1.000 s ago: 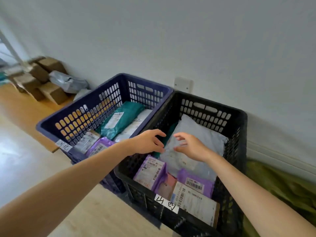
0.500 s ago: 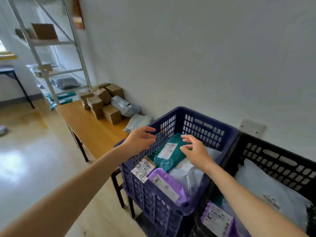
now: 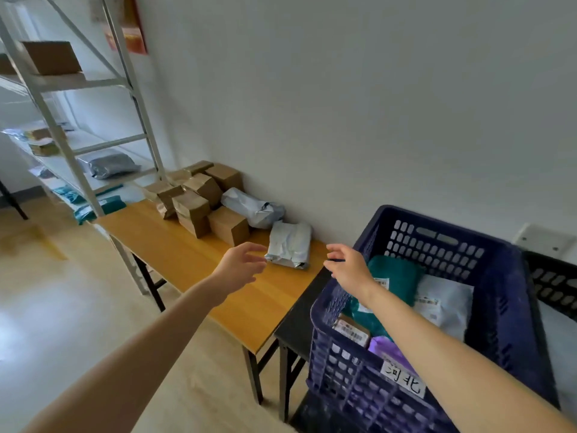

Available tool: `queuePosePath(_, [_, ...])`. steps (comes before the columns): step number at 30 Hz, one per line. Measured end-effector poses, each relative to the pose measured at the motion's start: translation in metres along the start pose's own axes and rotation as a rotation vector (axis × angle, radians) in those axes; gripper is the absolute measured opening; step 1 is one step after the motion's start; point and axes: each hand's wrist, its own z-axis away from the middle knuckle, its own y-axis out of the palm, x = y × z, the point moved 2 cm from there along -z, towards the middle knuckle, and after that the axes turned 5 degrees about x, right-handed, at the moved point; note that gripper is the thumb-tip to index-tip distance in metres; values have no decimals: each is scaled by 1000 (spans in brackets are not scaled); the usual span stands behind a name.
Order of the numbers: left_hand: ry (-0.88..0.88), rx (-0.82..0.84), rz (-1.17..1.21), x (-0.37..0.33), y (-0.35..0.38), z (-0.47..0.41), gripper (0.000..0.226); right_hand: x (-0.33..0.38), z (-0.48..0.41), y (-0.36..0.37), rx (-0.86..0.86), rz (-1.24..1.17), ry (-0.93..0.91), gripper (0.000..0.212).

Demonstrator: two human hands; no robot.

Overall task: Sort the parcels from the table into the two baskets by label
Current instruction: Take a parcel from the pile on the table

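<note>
Hovering over the wooden surface [image 3: 187, 254], the left hand [image 3: 240, 267] is showing loose, spread fingers, empty, just beside the white mailer parcel [image 3: 290, 245] lying there. The right hand [image 3: 346, 267] is hovering equally open, empty. Judged: pick-up pending; next, gripping the parcel, checking its label.

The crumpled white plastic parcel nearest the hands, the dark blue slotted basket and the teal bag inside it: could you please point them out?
Crumpled white plastic parcel [image 3: 290, 245], head view: middle of its wrinkled top.
Dark blue slotted basket [image 3: 443, 225], head view: its far rim.
Teal bag [image 3: 396, 276], head view: its far half.
</note>
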Motion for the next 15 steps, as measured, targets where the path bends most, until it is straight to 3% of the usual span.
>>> queuePosePath(7, [-53, 23, 11, 40, -38, -57, 34, 13, -59, 48, 14, -9, 65, 40])
queuePosePath(15, [-69, 95, -28, 58, -56, -163, 36, 7, -190, 67, 46, 100, 158, 47])
